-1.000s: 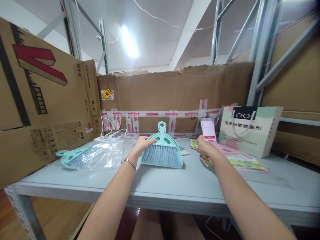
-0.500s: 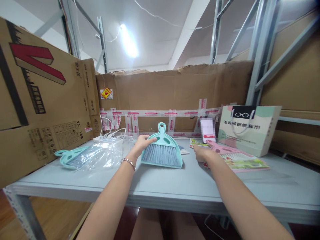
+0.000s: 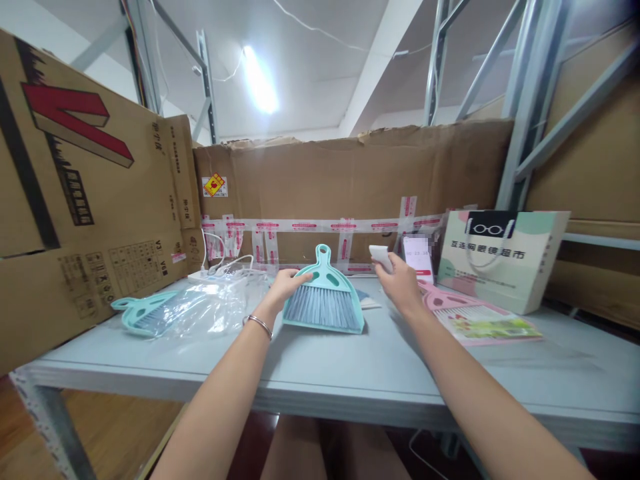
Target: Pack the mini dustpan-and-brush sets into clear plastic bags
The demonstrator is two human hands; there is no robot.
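My left hand [image 3: 287, 289] grips the left side of a teal dustpan [image 3: 356, 312] that stands tilted up on the grey table. A brush with grey-blue bristles [image 3: 320, 308] is set into it. To the right, my right hand [image 3: 400, 283] is raised above the tabletop, its fingers closed on a small white object [image 3: 381, 257], which looks like folded paper. Below and right of that hand lies a pink dustpan set [image 3: 437, 299] with a printed card [image 3: 493, 327] over it.
At the left of the table [image 3: 200, 363], a second teal set [image 3: 137, 317] lies partly under clear plastic [image 3: 215, 310]. Cardboard boxes [image 3: 320, 177] stand behind and at left. A phone [image 3: 417, 257] and paper bag [image 3: 495, 260] are at right.
My right hand has risen from beside the printed sheets, and the white object now shows in its fingers. My left hand and the teal dustpan have stayed in place.
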